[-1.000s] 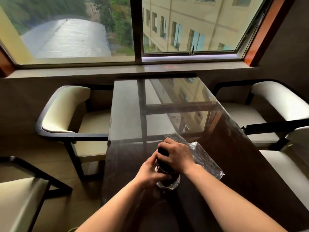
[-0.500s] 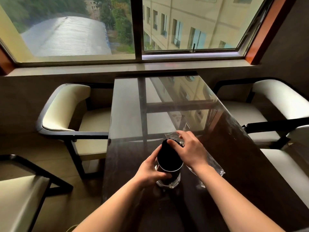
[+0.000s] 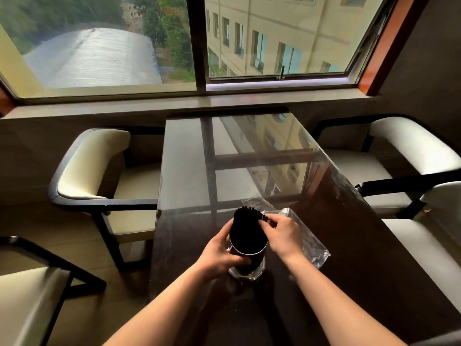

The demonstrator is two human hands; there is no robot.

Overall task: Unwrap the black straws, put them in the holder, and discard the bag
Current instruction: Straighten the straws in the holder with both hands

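On the glossy dark table (image 3: 349, 245), brace the clear glass holder (image 3: 247, 267) with your left hand (image 3: 219, 253), closed around it; your right hand (image 3: 280, 233) pinches the standing black straws (image 3: 247, 231); seat them evenly, empty bag (image 3: 309, 243) beside

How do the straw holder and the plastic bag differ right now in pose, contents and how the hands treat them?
The holder stands upright, packed with black straws; the bag lies flat and crumpled, apparently empty. The left hand grips the holder, while the right hand touches the straws, with the bag beneath it. Both are clear and sit on the table.
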